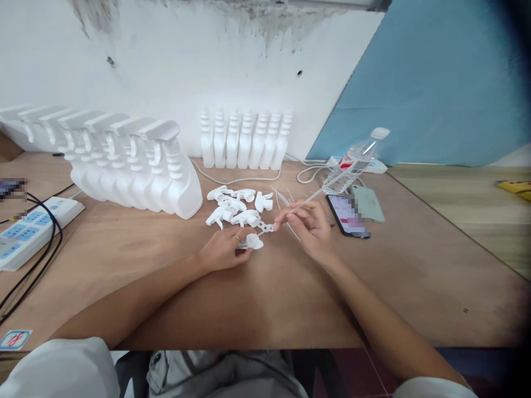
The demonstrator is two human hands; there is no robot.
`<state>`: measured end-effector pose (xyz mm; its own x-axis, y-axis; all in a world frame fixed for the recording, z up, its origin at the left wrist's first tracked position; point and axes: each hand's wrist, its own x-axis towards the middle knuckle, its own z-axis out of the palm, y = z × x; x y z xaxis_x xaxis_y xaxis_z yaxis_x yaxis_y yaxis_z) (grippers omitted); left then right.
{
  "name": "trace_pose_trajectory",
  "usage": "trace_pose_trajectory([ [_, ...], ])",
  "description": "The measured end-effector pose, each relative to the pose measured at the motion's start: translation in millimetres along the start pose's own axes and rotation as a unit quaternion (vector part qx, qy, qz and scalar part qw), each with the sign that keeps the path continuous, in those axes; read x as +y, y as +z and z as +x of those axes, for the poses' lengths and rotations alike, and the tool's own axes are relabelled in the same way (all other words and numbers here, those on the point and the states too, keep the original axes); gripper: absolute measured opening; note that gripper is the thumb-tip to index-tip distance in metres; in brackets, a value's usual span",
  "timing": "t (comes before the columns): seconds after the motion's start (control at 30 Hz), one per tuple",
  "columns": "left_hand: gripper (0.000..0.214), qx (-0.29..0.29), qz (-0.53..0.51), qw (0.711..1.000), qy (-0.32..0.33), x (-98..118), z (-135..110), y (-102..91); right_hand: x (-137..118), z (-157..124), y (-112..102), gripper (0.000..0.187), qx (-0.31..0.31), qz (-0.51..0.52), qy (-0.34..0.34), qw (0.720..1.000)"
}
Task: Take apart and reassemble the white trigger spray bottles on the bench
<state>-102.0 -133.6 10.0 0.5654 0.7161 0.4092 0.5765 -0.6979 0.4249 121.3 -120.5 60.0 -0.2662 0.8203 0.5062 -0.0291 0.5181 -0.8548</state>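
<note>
My left hand (226, 249) rests on the wooden table (166, 287) with its fingers closed round a white trigger sprayer head (253, 241). My right hand (309, 226) pinches a thin clear dip tube (319, 193) that slants up to the right, its lower end near the sprayer head. A small pile of loose white sprayer heads (236, 207) lies just beyond both hands. A few more clear tubes (282, 199) lie beside the pile.
A row of white spray bottles with triggers (133, 166) stands at the left. Capless white bottles (244, 141) line the wall. A water bottle (352, 163), two phones (348, 215) and a power strip with black cables (29, 229) also sit on the table.
</note>
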Motion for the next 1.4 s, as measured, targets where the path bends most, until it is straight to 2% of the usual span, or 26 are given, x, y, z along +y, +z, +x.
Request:
trace_pose_trajectory([
  [0.13,0.031,0.012,0.003,1.000,0.008,0,0,1.0,-2,-3,2,0.019,-0.011,-0.010,-0.004,1.000],
  [0.3,0.033,0.011,-0.001,1.000,0.018,-1,0,2.4,2,-5,10,0.013,-0.066,-0.098,0.047,0.992],
  [0.43,0.034,0.001,-0.011,1.000,0.008,0,0,2.6,13,-6,18,0.011,-0.103,-0.173,0.017,0.979],
  [0.6,0.035,-0.015,-0.069,0.997,-0.029,-2,-1,2.6,24,-10,25,0.014,-0.131,-0.190,0.021,0.973],
  [0.73,0.035,-0.017,-0.086,0.995,-0.038,-4,-1,3.1,19,-9,28,0.015,-0.143,-0.212,0.014,0.967],
  [0.87,0.031,-0.031,-0.083,0.995,-0.044,-2,0,1.6,14,-6,32,0.019,-0.166,-0.239,-0.030,0.956],
  [1.0,0.023,-0.031,-0.072,0.996,-0.050,1,1,0.3,20,-9,37,0.021,-0.153,-0.238,-0.041,0.958],
  [1.1,0.038,-0.026,-0.117,0.990,-0.075,2,1,1.2,26,-13,38,0.017,-0.117,-0.231,-0.033,0.965],
  [1.17,0.049,-0.013,-0.181,0.978,-0.106,2,1,1.0,27,-16,35,0.009,-0.107,-0.233,-0.055,0.965],
  [1.2,0.052,-0.005,-0.220,0.968,-0.120,3,1,0.1,27,-17,32,0.018,-0.110,-0.236,-0.072,0.963],
  [1.3,0.052,0.025,-0.323,0.934,-0.150,7,6,-7.2,27,-17,19,0.057,-0.161,-0.275,-0.155,0.935],
  [1.37,0.050,0.031,-0.362,0.919,-0.151,10,15,-14.2,32,-15,9,0.062,-0.202,-0.338,-0.223,0.892],
  [1.4,0.049,0.021,-0.376,0.916,-0.140,11,21,-17.4,35,-13,4,0.062,-0.200,-0.367,-0.250,0.873],
])
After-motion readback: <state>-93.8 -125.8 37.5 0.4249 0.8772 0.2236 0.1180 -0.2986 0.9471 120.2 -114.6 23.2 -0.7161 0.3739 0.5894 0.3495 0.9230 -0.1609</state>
